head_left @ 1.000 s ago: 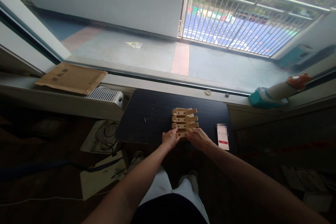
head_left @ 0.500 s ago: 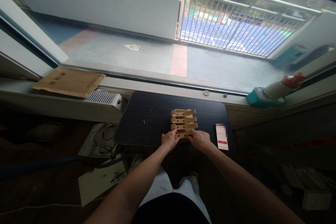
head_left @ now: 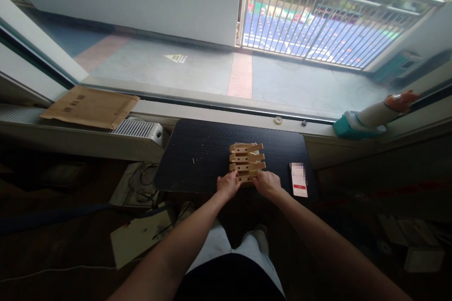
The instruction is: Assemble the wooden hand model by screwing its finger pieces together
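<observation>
A small light-wood assembly (head_left: 242, 159) stands near the front of a black table. Several peg-like wooden bars with dark round holes lie across it in rows, their tapered ends pointing right. My left hand (head_left: 228, 184) has its fingers closed on the left end of the nearest wooden bar. At the opposite end of that bar, my right hand (head_left: 268, 182) is closed, thumb and fingers pressed against the wood. Something clear and shiny shows among the bars on the right side. My fingertips are partly hidden behind the hands.
The black table (head_left: 197, 138) carries small scraps (head_left: 193, 161) on its left and a phone (head_left: 299, 183) with a lit screen on its right. A tape roll (head_left: 278, 121) lies on the windowsill. A brown envelope (head_left: 92, 107) rests on the radiator (head_left: 144, 130).
The view has shifted slightly. Both hands keep their hold on the nearest bar, and the right hand's fingers sit a little differently at its end.
</observation>
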Motion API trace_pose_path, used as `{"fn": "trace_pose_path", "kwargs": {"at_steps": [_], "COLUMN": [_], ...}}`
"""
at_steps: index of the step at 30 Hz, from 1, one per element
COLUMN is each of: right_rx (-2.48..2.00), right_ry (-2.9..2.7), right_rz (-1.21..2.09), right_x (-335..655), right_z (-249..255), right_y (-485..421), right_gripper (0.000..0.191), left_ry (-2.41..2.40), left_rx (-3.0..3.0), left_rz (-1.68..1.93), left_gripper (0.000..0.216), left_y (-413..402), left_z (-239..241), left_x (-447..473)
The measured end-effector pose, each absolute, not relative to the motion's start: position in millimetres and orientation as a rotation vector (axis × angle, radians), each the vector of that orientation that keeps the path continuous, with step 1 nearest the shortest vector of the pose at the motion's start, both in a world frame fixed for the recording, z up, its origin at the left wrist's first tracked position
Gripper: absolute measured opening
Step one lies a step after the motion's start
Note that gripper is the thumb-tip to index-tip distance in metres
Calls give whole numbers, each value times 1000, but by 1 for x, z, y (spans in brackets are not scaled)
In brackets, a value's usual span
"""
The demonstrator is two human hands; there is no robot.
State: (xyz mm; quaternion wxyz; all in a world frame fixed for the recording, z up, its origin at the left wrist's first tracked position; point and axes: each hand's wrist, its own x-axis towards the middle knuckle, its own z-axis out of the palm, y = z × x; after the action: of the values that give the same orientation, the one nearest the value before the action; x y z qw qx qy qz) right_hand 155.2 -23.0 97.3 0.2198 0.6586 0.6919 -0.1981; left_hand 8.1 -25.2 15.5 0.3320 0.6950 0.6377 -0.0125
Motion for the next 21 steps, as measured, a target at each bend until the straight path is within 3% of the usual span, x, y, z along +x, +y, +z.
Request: {"fn": "trace_pose_path", "kwargs": {"at_steps": [5,9,15,21], "right_rx": [2007,1753,1501,1709], "right_ry": [1739,1981,2213,2082], "right_rz": [-672,-514,-506,-487], "right_x": [155,152,142,149], "right_z": [98,110,113,97], "right_y": [-29,-33,-33,-34], "right_gripper": [39,29,29,30], "left_ry": [1677,1678,1675,1671], "left_rx": [1811,1815,1809,1820], "left_rz": [-69,-62,-16,1], "left_gripper": [20,20,19,20], "left_y": [-25,-24,-25,-25], "left_z": [19,21,15,12], "left_x": [8,7,7,9]}}
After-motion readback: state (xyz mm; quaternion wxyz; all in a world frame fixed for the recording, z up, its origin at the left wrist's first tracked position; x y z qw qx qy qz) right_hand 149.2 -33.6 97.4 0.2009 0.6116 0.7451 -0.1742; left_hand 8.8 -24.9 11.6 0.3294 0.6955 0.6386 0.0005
